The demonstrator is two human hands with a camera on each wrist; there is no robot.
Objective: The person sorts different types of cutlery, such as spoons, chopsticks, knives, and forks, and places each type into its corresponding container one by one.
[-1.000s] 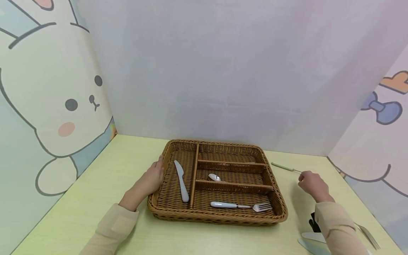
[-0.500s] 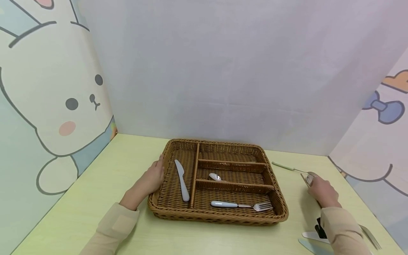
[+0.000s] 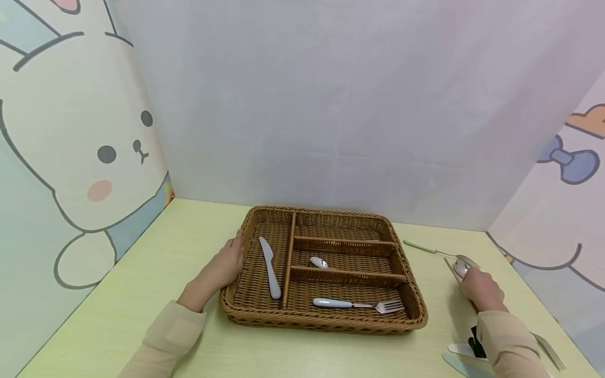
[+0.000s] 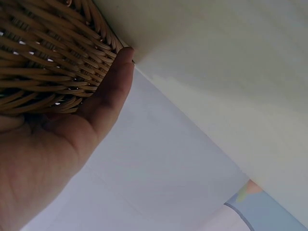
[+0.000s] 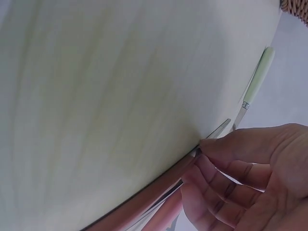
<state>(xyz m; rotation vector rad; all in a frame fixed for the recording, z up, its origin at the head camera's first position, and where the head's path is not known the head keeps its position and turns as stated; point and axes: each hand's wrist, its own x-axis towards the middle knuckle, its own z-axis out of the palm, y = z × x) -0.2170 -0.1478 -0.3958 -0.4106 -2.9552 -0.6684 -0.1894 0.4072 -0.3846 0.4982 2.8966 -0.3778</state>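
Observation:
A wicker cutlery tray (image 3: 323, 324) with dividers sits mid-table. My left hand (image 3: 228, 264) rests along its left outer wall, fingers nearly straight against the weave in the left wrist view. At the right, my right hand (image 3: 483, 290) has its thumb and curled fingers around a spoon (image 3: 460, 268), whose bowl sticks out past the fingertips. A table knife (image 3: 449, 266) lies alongside it; in the right wrist view a reddish handle (image 5: 159, 185) runs beneath the fingertips. Just beyond, a green-handled fork (image 3: 420, 247) lies on the table.
Inside the tray lie a white-handled knife (image 3: 270, 269), a spoon (image 3: 319, 262) and a fork (image 3: 350, 304), each in its own compartment. Near the right sleeve are two blades (image 3: 460, 348) and another fork (image 3: 548, 350). A pale wall (image 3: 331, 105) stands behind.
My right hand has moved right and nearer me, off the green-handled fork's head, to the spoon beside the knife. The left hand and tray have stayed put.

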